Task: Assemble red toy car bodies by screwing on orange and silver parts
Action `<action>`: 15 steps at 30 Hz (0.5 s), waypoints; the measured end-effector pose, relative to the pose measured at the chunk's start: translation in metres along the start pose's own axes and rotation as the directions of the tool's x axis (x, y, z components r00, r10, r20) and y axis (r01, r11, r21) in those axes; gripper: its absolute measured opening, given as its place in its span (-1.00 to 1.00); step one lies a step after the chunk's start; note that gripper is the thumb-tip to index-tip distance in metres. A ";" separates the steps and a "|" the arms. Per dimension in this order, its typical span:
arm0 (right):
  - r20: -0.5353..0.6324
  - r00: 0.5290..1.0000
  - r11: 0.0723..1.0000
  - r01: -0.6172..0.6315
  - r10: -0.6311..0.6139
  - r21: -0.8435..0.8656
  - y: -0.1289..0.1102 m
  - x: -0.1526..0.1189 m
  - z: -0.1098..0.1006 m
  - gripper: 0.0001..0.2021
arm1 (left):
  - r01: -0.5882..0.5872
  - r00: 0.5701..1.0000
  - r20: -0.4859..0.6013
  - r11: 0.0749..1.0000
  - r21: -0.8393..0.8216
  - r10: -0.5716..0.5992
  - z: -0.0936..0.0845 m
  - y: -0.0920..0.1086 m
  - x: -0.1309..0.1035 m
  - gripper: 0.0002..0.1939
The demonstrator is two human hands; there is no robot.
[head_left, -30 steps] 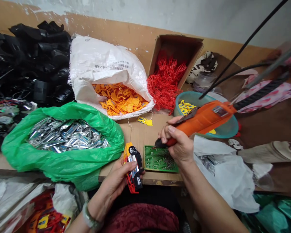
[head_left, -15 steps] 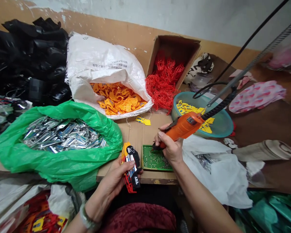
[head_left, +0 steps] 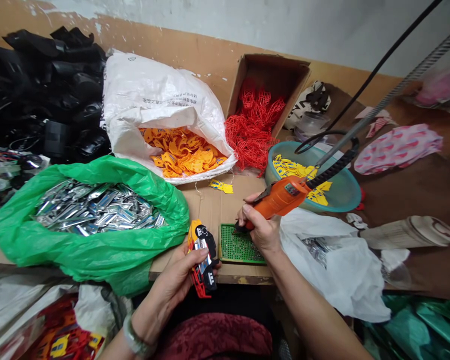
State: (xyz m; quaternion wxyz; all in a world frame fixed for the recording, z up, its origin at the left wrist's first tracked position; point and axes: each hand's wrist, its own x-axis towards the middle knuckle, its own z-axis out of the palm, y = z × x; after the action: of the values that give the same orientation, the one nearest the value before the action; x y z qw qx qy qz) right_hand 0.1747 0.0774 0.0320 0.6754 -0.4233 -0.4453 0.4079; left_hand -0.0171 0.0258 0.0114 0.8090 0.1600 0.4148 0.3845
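Observation:
My left hand (head_left: 185,265) is closed around a toy car (head_left: 201,257) with a yellow, silver and red body and black wheels. It holds the car on its side at the table's front edge. My right hand (head_left: 260,227) grips an orange electric screwdriver (head_left: 282,196), tilted with its nose down. That nose is over a green perforated tray (head_left: 243,252) of small screws; my fingers hide the tip, so I cannot tell if it touches them. A spring and a black cable run up from the screwdriver's back end.
A green bag (head_left: 168,210) of silver parts lies left, a white sack (head_left: 153,85) of orange parts behind it. A cardboard box (head_left: 298,80) spills red frames. At right are a teal basin (head_left: 350,192) with yellow parts and a white bag (head_left: 352,280).
The orange screwdriver and my right hand have shifted slightly left and down, the nose staying over the tray. My left hand and the toy car look the same.

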 end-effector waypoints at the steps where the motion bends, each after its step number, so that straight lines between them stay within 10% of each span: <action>1: 0.000 1.000 1.000 -0.002 0.002 -0.005 0.000 0.000 0.000 -0.80 | 0.001 1.000 -0.002 1.000 0.000 -0.001 0.000 0.000 0.000 -0.38; 15: -0.021 1.000 0.996 0.020 -0.018 0.083 -0.023 0.006 0.013 -0.80 | -0.012 0.999 0.030 1.000 0.016 0.012 -0.004 -0.003 0.003 -0.41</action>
State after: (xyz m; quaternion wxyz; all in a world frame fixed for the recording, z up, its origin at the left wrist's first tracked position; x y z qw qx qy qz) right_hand 0.1677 0.0787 0.0578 0.7006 -0.3948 -0.4251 0.4154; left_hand -0.0179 0.0259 0.0063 0.8116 0.1750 0.4046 0.3834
